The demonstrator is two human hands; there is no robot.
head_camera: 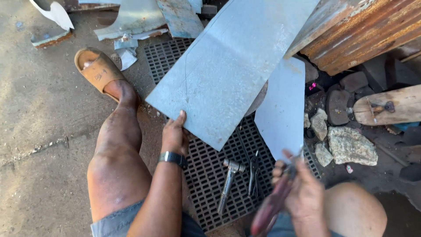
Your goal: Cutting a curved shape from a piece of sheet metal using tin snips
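Observation:
My left hand (174,135) grips the near edge of a large grey metal sheet (228,66) that slants up and away over a black plastic grid mat (206,171). My right hand (300,188) is closed on the reddish handles of tin snips (274,204), blurred by motion, just below a smaller grey sheet piece (283,109). On the grid between my hands lie a metal hammer (229,182) and a pair of dark pliers (253,173).
My left leg (116,153) stretches out with a tan sandal (96,70) on concrete. Sheet offcuts (131,26) lie beyond. Rusty corrugated metal (364,26), rocks (351,145) and a wooden board (390,107) crowd the right side.

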